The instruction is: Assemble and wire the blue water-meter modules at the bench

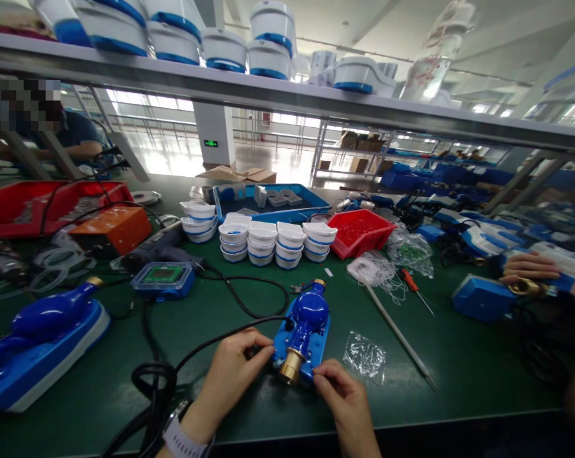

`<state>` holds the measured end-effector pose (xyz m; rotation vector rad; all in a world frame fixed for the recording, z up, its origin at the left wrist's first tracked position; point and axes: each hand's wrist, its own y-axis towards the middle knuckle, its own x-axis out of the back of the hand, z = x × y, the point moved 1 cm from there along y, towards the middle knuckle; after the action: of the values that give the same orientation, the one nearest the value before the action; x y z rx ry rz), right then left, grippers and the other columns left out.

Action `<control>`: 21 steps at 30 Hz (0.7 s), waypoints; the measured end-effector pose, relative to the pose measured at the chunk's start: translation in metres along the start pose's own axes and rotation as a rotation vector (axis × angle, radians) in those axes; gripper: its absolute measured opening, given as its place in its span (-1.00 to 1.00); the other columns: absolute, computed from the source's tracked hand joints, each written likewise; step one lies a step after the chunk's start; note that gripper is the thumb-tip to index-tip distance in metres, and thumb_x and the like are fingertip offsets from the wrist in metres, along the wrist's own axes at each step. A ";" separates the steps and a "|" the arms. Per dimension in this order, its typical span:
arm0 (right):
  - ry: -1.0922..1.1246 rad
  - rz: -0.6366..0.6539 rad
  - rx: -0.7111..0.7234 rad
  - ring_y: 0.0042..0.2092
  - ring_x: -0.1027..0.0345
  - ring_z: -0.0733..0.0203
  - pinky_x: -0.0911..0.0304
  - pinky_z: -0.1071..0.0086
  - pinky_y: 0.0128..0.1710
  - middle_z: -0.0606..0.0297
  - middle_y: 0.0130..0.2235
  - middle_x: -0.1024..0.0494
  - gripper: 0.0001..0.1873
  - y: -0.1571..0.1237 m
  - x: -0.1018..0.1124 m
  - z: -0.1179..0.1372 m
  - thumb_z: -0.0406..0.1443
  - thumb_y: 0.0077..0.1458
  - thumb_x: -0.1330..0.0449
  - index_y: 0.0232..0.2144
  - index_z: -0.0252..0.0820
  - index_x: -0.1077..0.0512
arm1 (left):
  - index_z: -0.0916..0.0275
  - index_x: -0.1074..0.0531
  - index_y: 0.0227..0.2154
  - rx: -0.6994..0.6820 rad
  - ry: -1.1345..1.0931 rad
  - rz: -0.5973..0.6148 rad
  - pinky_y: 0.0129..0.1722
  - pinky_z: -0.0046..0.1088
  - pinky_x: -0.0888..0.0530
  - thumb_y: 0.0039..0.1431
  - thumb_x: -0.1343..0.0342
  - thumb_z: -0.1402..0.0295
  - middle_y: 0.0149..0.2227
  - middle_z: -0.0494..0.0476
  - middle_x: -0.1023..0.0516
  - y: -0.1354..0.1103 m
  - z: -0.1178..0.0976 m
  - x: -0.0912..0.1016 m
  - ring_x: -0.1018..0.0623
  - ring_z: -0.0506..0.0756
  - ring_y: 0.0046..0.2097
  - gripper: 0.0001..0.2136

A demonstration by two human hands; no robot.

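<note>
In front of me on the green table lies a blue water meter (312, 308) with brass threaded ends, seated on a lighter blue base (320, 345). A black cable runs from its left side. My left hand (237, 362) pinches the base's left edge between thumb and fingers. At the near right corner of the base, the thumb and fingers of my right hand (341, 389) are closed on the edge. The larger brass end (291, 367) points towards me between the hands. A crumpled clear plastic bag (364, 357) lies to the right of the meter.
Stacked white-and-blue housings (263, 235) stand behind, beside a red bin (361, 232) of small red parts. An orange-handled screwdriver (409, 282) and a pale rod (397, 334) lie rightward. Another meter (53, 318) and a boxed circuit board (163, 277) sit left. Co-worker's hand (528, 266) at right.
</note>
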<state>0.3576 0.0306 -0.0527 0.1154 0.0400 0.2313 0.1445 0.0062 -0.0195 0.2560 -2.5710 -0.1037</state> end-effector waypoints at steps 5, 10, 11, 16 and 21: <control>-0.121 0.010 0.143 -0.33 -0.40 0.17 -0.32 0.49 -0.34 0.28 -0.39 -0.50 -0.75 -0.001 0.003 0.003 -0.05 0.12 -0.31 -0.41 -0.07 -0.58 | 0.24 -0.50 -0.45 0.123 -0.099 0.064 -0.38 -0.47 -0.29 0.11 -0.12 0.28 -0.45 0.03 -0.48 0.004 0.000 -0.002 -0.39 0.04 -0.41 -0.85; -0.322 0.069 0.294 -0.30 -0.44 0.20 -0.32 0.50 -0.27 0.30 -0.35 -0.53 -0.83 -0.002 0.009 0.014 -0.16 0.22 -0.24 -0.36 -0.05 -0.56 | 0.29 -0.42 -0.50 0.152 -0.248 0.146 -0.40 -0.48 -0.28 0.06 -0.11 0.27 -0.47 0.03 -0.40 0.012 0.000 0.000 -0.38 0.04 -0.41 -0.82; -0.342 0.070 0.306 -0.30 -0.44 0.20 -0.31 0.50 -0.27 0.31 -0.34 -0.53 -0.83 -0.003 0.010 0.015 -0.17 0.23 -0.23 -0.36 -0.06 -0.56 | 0.30 -0.41 -0.51 0.163 -0.273 0.160 -0.41 -0.48 -0.28 0.05 -0.11 0.27 -0.47 0.03 -0.39 0.014 0.000 0.000 -0.37 0.03 -0.41 -0.82; -0.323 0.021 0.258 -0.28 -0.43 0.19 -0.29 0.48 -0.25 0.32 -0.33 -0.53 -0.85 -0.006 0.013 0.013 -0.21 0.24 -0.20 -0.36 -0.07 -0.52 | 0.30 -0.36 -0.48 0.232 -0.425 0.194 -0.41 -0.51 -0.25 -0.02 -0.14 0.26 -0.48 -0.02 -0.33 0.016 0.003 -0.007 -0.32 -0.01 -0.42 -0.81; -0.226 0.039 0.198 -0.28 -0.37 0.21 -0.25 0.49 -0.26 0.33 -0.35 -0.47 -0.88 -0.006 0.009 0.007 -0.25 0.22 -0.19 -0.37 -0.10 -0.48 | 0.27 -0.32 -0.22 0.407 -0.727 0.204 -0.48 -0.55 -0.19 -0.08 -0.18 0.24 -0.41 -0.05 -0.31 0.011 0.007 -0.018 -0.27 -0.05 -0.44 -0.64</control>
<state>0.3684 0.0267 -0.0467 0.3388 -0.1643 0.2519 0.1540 0.0207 -0.0334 0.1103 -3.3082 0.4950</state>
